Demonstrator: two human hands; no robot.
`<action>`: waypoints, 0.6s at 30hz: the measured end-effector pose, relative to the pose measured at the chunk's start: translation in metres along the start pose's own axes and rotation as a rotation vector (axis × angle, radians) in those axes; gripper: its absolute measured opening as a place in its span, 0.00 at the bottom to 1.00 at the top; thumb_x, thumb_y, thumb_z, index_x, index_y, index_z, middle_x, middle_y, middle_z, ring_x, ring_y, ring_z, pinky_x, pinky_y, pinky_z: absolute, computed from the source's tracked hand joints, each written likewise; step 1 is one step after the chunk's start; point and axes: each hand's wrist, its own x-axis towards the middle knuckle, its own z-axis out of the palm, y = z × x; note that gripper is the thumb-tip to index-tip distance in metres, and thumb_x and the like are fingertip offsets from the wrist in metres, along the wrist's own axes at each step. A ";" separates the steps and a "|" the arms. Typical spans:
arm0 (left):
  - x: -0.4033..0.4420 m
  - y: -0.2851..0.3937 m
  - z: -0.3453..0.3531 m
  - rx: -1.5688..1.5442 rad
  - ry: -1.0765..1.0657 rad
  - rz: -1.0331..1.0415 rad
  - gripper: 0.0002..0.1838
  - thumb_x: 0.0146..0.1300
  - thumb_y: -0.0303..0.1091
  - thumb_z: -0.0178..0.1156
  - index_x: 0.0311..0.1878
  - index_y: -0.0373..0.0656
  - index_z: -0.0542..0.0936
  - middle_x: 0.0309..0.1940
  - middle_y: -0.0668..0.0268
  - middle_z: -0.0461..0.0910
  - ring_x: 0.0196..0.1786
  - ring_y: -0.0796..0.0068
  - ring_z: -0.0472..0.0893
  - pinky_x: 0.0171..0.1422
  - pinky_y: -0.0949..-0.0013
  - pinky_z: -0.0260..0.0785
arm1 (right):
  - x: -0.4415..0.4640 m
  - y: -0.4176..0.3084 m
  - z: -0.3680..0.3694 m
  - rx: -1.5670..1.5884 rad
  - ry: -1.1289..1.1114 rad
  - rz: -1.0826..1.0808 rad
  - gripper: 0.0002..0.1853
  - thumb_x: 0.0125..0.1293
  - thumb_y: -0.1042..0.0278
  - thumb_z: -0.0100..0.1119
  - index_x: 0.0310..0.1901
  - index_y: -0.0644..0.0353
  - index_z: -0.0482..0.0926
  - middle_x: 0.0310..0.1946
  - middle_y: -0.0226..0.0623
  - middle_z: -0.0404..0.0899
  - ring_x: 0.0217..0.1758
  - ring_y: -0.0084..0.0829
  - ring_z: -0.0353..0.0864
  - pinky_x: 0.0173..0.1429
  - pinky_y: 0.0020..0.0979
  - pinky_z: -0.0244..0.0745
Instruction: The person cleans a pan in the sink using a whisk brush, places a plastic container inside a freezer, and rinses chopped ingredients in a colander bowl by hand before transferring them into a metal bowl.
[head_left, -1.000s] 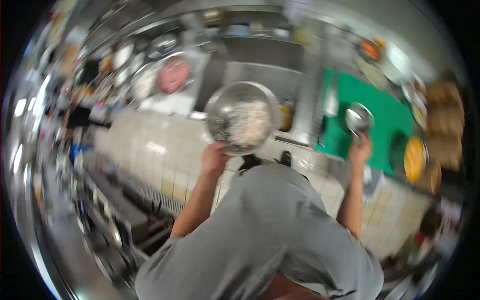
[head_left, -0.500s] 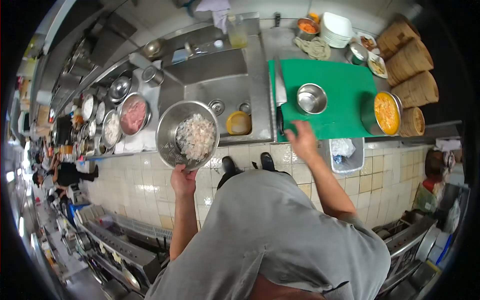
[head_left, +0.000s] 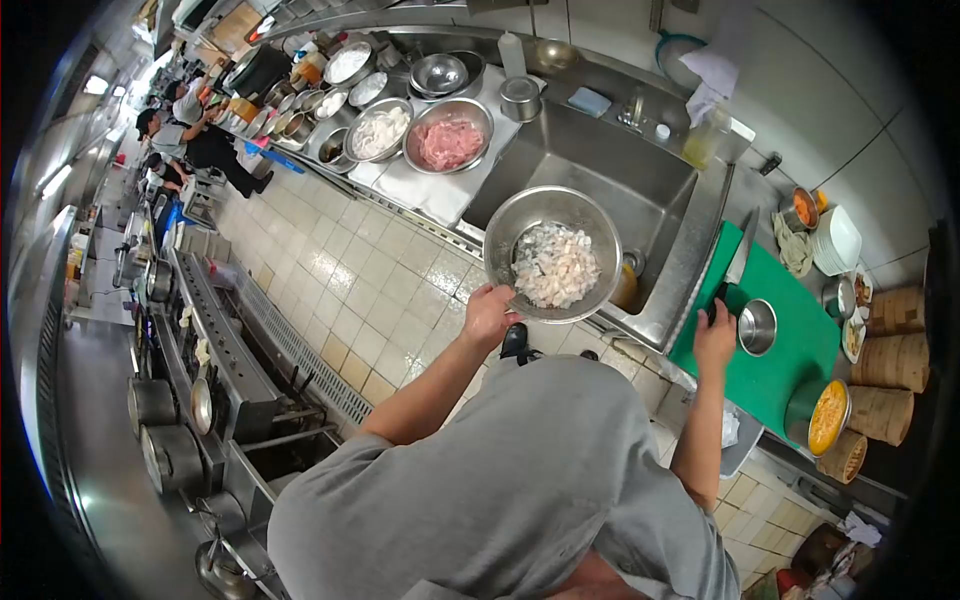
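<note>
My left hand [head_left: 489, 313] grips the near rim of a steel colander [head_left: 503, 232] that holds pale, translucent chunks [head_left: 556, 266]. The colander hangs over the front edge of the sink. On the green cutting board [head_left: 765, 385], my right hand [head_left: 715, 333] is at the black handle of a large knife [head_left: 743, 250], whose blade points toward the wall. Its fingers are curled at the handle, and how firmly they close on it is hard to see. Just right of that hand stands a small steel cup [head_left: 757, 327].
Left of the sink [head_left: 610, 165] are bowls of pink meat [head_left: 448, 143] and white pieces [head_left: 380, 132]. A pot of orange mixture [head_left: 828, 417] and bamboo steamers [head_left: 890, 363] stand at the right. Several people [head_left: 205, 140] are far left, beyond the stoves [head_left: 215, 350].
The view has turned left. My right hand has let go of the small cup, which stays on the board, and has moved to the knife handle. My left hand still holds the colander.
</note>
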 end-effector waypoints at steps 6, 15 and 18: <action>0.034 -0.013 -0.065 0.159 -0.058 0.088 0.09 0.66 0.31 0.56 0.47 0.39 0.78 0.45 0.62 0.82 0.43 0.65 0.84 0.43 0.59 0.82 | -0.025 0.051 -0.029 -0.015 0.189 0.047 0.28 0.63 0.62 0.66 0.63 0.62 0.71 0.60 0.53 0.74 0.63 0.53 0.73 0.64 0.46 0.72; 0.025 -0.013 -0.013 0.111 -0.082 -0.127 0.18 0.58 0.27 0.52 0.51 0.31 0.76 0.53 0.52 0.81 0.55 0.54 0.82 0.63 0.49 0.75 | -0.063 0.053 -0.094 1.742 0.374 0.854 0.11 0.74 0.63 0.57 0.37 0.61 0.78 0.32 0.39 0.80 0.35 0.34 0.81 0.43 0.35 0.82; 0.032 -0.008 0.001 0.120 -0.120 -0.144 0.21 0.58 0.27 0.52 0.55 0.31 0.74 0.55 0.52 0.80 0.56 0.54 0.81 0.63 0.48 0.74 | -0.068 0.063 -0.066 1.509 0.417 0.762 0.10 0.76 0.64 0.54 0.39 0.62 0.78 0.33 0.34 0.80 0.34 0.26 0.80 0.42 0.31 0.84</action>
